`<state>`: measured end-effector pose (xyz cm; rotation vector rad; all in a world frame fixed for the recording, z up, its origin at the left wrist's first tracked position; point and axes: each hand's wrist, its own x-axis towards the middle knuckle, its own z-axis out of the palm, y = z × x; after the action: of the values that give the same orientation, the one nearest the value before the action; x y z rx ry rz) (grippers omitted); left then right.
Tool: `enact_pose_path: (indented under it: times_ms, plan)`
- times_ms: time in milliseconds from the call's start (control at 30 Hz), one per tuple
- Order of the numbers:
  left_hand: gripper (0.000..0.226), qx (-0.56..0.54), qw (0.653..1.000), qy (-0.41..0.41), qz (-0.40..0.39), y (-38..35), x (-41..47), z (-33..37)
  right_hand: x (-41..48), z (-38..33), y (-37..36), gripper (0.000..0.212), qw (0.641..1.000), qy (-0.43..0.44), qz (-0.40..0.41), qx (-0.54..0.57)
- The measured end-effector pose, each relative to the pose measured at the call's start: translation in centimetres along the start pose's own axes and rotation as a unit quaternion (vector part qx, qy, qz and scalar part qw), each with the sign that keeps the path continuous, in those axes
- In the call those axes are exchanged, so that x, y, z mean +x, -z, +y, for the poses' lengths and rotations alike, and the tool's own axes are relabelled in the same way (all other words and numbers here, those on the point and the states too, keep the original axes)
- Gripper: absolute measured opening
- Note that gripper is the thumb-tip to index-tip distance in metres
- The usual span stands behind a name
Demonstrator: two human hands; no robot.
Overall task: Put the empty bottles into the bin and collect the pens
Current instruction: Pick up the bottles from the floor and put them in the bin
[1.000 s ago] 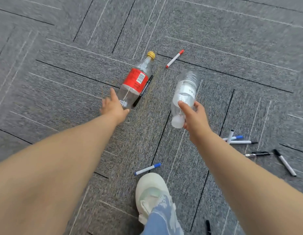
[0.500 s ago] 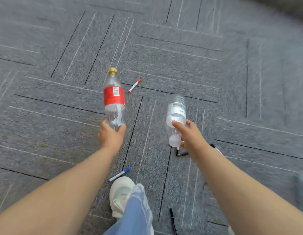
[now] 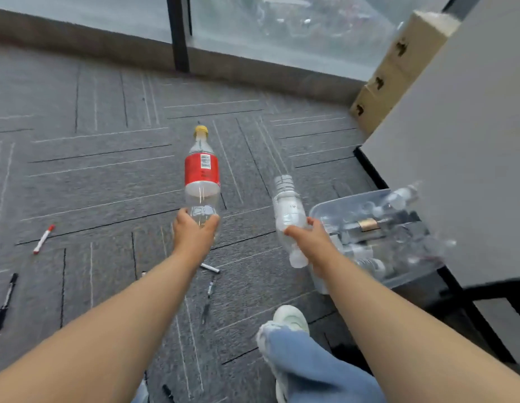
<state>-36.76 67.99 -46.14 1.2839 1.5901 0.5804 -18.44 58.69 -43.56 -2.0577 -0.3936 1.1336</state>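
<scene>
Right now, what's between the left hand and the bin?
Head view: the clear bottle, gripped by the right hand, sits between the bin and the left hand holding the red-label bottle; otherwise bare carpet.

Office floor, as I saw it.
Grey carpet tiles [image 3: 107,175] lay under me; a glass wall [image 3: 296,30] ran ahead, stacked cardboard boxes [image 3: 398,68] beside a grey panel [image 3: 456,141].

Soft, even daylight enters through the window [image 3: 282,30] at the top, whose glass is pale with glare. The carpet [image 3: 107,170] is bright, shadows faint. Motion blur smears the clear bin [image 3: 340,203] and cardboard boxes [image 3: 381,82] at right; the red-label bottle [image 3: 202,170] is sharper. Wide-angle distortion bows the floor lines near the edges.
</scene>
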Motion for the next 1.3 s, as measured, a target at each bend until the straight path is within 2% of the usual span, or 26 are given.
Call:
enact_pose_path:
  times_ms: [167, 233, 300, 333, 433, 567, 667, 733, 867, 933, 1033, 1100, 1300]
  plan:
    - [0.071, -0.007, 0.997, -0.026, -0.078, -7.2, -4.2, 3.8, 0.2, 2.1, 9.4, 0.069, 0.986, -0.01, 0.139, -0.087]
    - [0.071, -0.004, 0.995, -0.03, -0.097, -8.7, -5.3, 4.3, 0.4, 2.2, 11.8, 0.079, 0.966, -0.001, 0.192, -0.174]
    - [0.071, 0.01, 0.993, -0.033, -0.109, -9.6, -6.1, 4.6, 0.2, 2.3, 13.0, 0.085, 0.941, 0.006, 0.202, -0.272]
    - [0.071, 0.021, 0.993, -0.033, -0.115, -10.0, -6.4, 4.6, 0.0, 2.4, 13.4, 0.081, 0.937, 0.004, 0.196, -0.29]
    - [0.069, 0.055, 0.99, -0.029, -0.131, -10.7, -7.0, 4.4, -0.5, 3.1, 13.5, 0.061, 0.951, 0.01, 0.192, -0.243]
    - [0.055, 0.11, 0.979, -0.013, -0.17, -12.3, -7.8, 4.1, -0.5, 4.8, 13.8, 0.045, 0.968, 0.039, 0.23, -0.096]
    - [0.061, 0.144, 0.967, -0.016, -0.211, -14.2, -8.5, 4.4, -0.2, 5.5, 14.8, 0.037, 0.959, 0.045, 0.279, 0.012]
    - [0.061, 0.16, 0.96, -0.051, -0.225, -15.9, -8.7, 5.5, 0.1, 5.0, 15.7, 0.034, 0.947, 0.059, 0.31, 0.06]
    - [0.094, 0.116, 0.935, -0.146, -0.303, -18.9, -8.5, 8.8, 0.5, 3.5, 16.6, 0.032, 0.921, 0.086, 0.356, 0.136]
    - [0.097, 0.096, 0.937, -0.166, -0.291, -19.4, -8.2, 10.5, 0.3, 3.0, 16.4, 0.032, 0.917, 0.092, 0.362, 0.142]
    - [0.08, 0.102, 0.955, -0.189, -0.205, -18.6, -7.8, 11.0, -0.2, 3.1, 15.9, 0.031, 0.923, 0.097, 0.347, 0.136]
    - [0.067, 0.138, 0.955, -0.204, -0.167, -17.4, -7.8, 10.1, -0.6, 3.5, 15.4, 0.028, 0.93, 0.086, 0.337, 0.124]
    - [0.028, 0.18, 0.949, -0.173, -0.195, -12.9, -7.6, 6.1, -1.6, 4.5, 12.7, 0.021, 0.958, 0.052, 0.276, 0.059]
